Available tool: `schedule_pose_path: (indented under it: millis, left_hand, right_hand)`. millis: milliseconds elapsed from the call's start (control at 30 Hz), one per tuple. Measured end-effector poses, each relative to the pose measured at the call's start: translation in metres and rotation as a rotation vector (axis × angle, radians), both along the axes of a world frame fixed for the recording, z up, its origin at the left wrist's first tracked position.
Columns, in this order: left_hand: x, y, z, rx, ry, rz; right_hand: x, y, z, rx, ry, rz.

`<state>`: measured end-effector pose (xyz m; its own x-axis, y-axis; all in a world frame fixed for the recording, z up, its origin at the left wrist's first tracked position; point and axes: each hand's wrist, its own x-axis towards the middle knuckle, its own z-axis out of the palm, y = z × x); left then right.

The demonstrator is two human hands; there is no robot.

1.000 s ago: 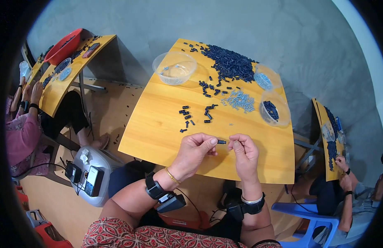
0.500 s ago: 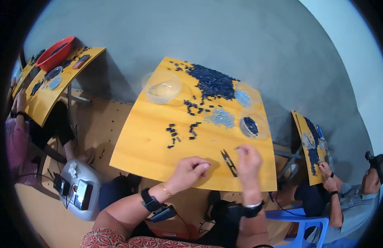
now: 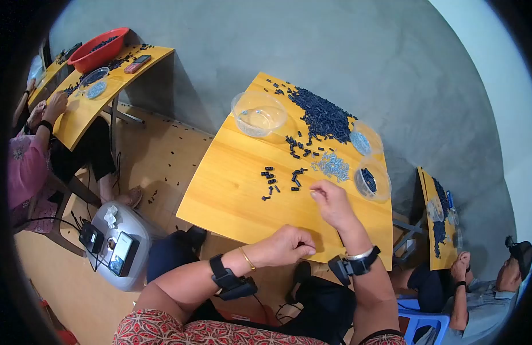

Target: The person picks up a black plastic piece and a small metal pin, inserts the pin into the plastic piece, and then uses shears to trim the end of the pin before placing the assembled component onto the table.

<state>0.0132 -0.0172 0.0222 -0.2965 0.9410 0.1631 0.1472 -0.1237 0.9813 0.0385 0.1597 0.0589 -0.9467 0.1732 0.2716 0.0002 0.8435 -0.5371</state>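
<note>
My left hand (image 3: 286,246) is over the table's near edge, thumb and fingers pressed together; whatever they hold, if anything, is too small to make out. Further forward, my right hand (image 3: 333,204) is closed in a pinch just short of a pile of small silvery pins (image 3: 333,167); its fingertips hide any contents. Left of it lie two short groups of small black pieces (image 3: 270,175), some with a pin sticking out. A big heap of black pieces (image 3: 320,115) covers the far part of the yellow table (image 3: 225,178).
A clear bowl (image 3: 258,115) with few pieces stands far left. On the right are a clear tub of black pieces (image 3: 372,181) and a tipped tub of pins (image 3: 362,142). People work at side tables (image 3: 90,118); a grey stool (image 3: 125,241) holds devices.
My right hand has moved forward and left, near the pins. The black thread snips beside it are now mostly hidden by my right arm. The whole view has shifted, placing the table further right.
</note>
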Motion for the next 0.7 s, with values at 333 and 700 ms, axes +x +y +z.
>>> schedule_pose_path:
  millis: [333, 700]
  left_hand:
    - [-0.006, -0.008, -0.017, 0.094, -0.215, 0.010]
    - [-0.010, -0.004, -0.019, 0.091, -0.354, 0.022]
  right_hand:
    - [-0.050, -0.002, -0.021, 0.272, 0.066, 0.117]
    - [-0.047, -0.004, -0.019, 0.250, 0.124, 0.025]
